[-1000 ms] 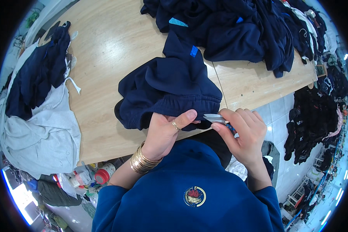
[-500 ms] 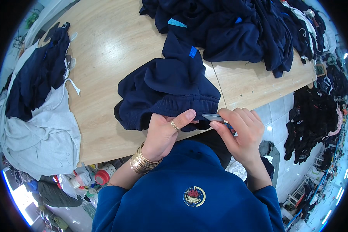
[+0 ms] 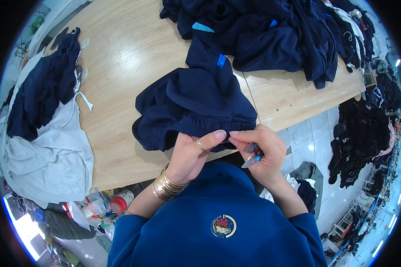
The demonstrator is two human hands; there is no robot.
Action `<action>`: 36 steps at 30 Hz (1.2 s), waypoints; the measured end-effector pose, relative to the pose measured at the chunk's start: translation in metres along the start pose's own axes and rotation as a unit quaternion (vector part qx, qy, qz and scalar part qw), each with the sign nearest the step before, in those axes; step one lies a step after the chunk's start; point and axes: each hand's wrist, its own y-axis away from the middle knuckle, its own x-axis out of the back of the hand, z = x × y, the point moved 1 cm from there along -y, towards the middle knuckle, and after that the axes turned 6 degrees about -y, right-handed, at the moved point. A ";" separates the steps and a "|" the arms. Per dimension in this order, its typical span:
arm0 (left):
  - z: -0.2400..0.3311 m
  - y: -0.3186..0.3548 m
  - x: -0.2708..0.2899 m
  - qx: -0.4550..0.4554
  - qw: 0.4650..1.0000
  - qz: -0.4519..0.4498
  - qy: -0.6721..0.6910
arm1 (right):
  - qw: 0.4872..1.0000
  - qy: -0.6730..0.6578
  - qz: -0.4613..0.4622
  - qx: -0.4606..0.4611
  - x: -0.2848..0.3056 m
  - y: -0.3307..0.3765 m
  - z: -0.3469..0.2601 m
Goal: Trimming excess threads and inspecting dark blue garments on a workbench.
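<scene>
A navy garment (image 3: 187, 95) with a gathered elastic band lies bunched at the table's near edge, a blue tag on its far part. My left hand (image 3: 194, 151), wearing a ring and gold bangles, is closed on the band, thumb on top and fingers beneath. My right hand (image 3: 265, 153) keeps thread snips (image 3: 253, 158) tucked in its curled fingers, blades pointing down and toward me. Its thumb and forefinger pinch at the band's edge, close to my left thumb. Whether they grip cloth or a loose thread is too small to tell.
A heap of navy garments (image 3: 272, 40) covers the table's far right. More navy cloth (image 3: 44, 89) and a light grey garment (image 3: 53, 155) hang over the left side. Below the table sits a red-lidded container (image 3: 119, 204). Dark clothes (image 3: 361, 138) are piled on the right.
My right hand has turned, swinging the snips' blades away from the band and down into the palm. Its fingertips have moved left to the band's edge. My left hand keeps its hold.
</scene>
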 end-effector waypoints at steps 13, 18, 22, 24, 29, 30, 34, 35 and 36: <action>0.004 0.004 -0.004 0.009 0.999 0.006 -0.039 | 0.991 0.007 0.026 -0.130 0.017 -0.014 -0.012; 0.004 0.005 0.000 -0.053 0.998 0.009 -0.034 | 0.985 0.170 -0.027 -0.015 0.027 -0.013 -0.013; 0.005 0.004 -0.004 -0.077 0.996 0.021 -0.040 | 0.974 0.224 -0.033 -0.002 0.024 -0.012 -0.015; 0.004 0.004 -0.006 -0.081 0.996 0.021 -0.042 | 0.970 0.241 -0.029 -0.004 0.022 -0.012 -0.015; 0.003 0.005 -0.005 -0.080 0.994 0.030 -0.060 | 0.967 0.252 -0.026 0.006 0.021 -0.012 -0.015; 0.003 0.005 -0.005 -0.081 0.994 0.029 -0.060 | 0.965 0.262 -0.029 0.009 0.021 -0.013 -0.016; 0.001 0.004 -0.003 -0.069 0.995 0.033 -0.066 | 0.963 0.269 -0.019 0.020 0.020 -0.013 -0.016; 0.001 0.004 -0.003 -0.068 0.995 0.033 -0.065 | 0.963 0.268 -0.016 0.020 0.019 -0.013 -0.016; 0.001 0.004 -0.004 -0.068 0.995 0.033 -0.065 | 0.963 0.267 -0.012 0.021 0.019 -0.013 -0.015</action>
